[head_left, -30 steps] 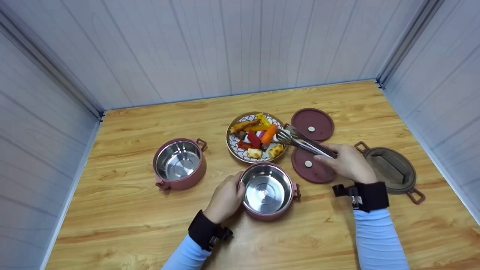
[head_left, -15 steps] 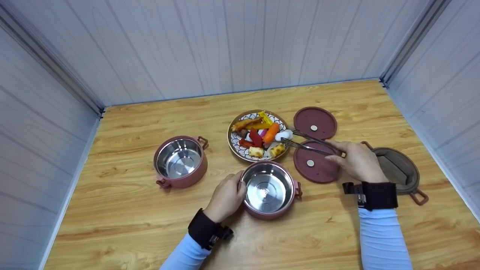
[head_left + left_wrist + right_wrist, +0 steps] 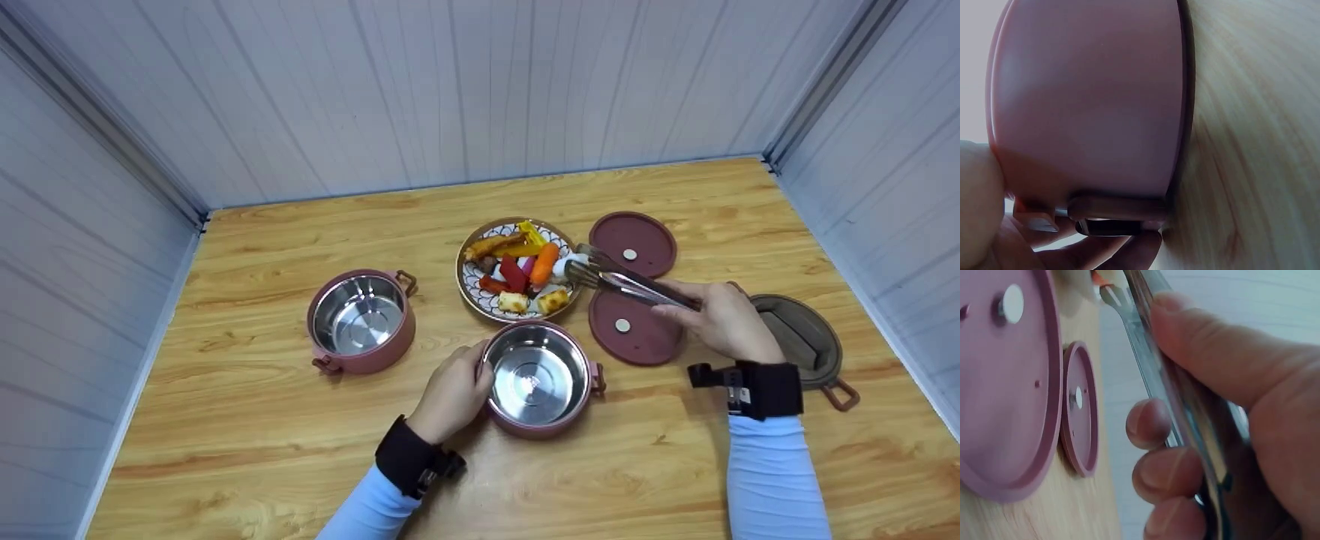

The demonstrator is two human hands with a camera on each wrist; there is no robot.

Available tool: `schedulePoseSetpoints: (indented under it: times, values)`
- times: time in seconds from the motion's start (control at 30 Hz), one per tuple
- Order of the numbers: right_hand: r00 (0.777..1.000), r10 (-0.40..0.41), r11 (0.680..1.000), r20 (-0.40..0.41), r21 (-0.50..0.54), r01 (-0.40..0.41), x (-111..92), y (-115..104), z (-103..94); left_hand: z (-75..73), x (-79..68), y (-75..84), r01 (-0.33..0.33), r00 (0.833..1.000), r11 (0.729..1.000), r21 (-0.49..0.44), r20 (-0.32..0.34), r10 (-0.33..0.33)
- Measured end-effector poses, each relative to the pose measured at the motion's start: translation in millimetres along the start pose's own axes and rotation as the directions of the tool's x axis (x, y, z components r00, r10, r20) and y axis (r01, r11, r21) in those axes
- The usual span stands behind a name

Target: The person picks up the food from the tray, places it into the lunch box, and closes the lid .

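My left hand (image 3: 450, 394) grips the left side of a pink pot (image 3: 536, 431), thumb at the rim and fingers by the handle. The left wrist view shows the pot's outer wall (image 3: 1089, 101) and those fingers close up. My right hand (image 3: 724, 319) holds metal tongs (image 3: 637, 289) between thumb and fingers, seen close in the right wrist view. Their tips are at a white food piece (image 3: 568, 265) on the right side of a patterned plate (image 3: 466, 296). Whether they clasp that piece is hard to tell. Also on the plate are an orange piece (image 3: 545, 264) and several other play-food-like pieces.
A second pink pot (image 3: 379, 360) stands to the left. Two dark red lids, a far one (image 3: 637, 232) and a near one (image 3: 637, 345), lie right of the plate. A grey-brown, two-handled dish-like piece (image 3: 806, 337) lies farther right, partly behind my right hand.
The tongs shifted slightly right, spread around the white piece half a second ago, and now their arms are closer together. My left hand and the pot stayed put.
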State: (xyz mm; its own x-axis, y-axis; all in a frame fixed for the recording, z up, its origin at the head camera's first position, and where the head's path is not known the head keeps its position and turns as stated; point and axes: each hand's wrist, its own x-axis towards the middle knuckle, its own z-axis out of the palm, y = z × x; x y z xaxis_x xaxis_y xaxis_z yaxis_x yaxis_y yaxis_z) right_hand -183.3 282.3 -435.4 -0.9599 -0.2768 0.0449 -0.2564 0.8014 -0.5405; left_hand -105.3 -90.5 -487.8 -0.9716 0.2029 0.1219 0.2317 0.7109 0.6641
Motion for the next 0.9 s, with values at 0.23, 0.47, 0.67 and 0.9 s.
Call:
schedulePoseSetpoints:
  times: [0.23,0.47,0.67,0.9]
  values:
    - [0.996,0.074,0.992,0.055,0.096,-0.079,4.5,1.7,1.6,0.7,0.5,-0.1,0.018,1.0,1.0,-0.015,0.009,-0.018]
    - [0.987,0.094,0.98,0.131,0.164,-0.115,8.1,12.5,7.6,-0.1,0.5,0.2,0.044,0.999,0.999,-0.033,0.018,-0.043]
    - [0.968,0.111,0.95,0.224,0.263,-0.17,12.5,18.4,14.3,-0.2,0.4,0.1,0.044,0.999,0.999,-0.031,0.025,-0.044]
    - [0.972,0.105,0.942,0.211,0.291,-0.165,12.1,24.3,15.5,-0.5,0.8,-0.1,0.041,0.999,0.999,-0.026,0.029,-0.04]
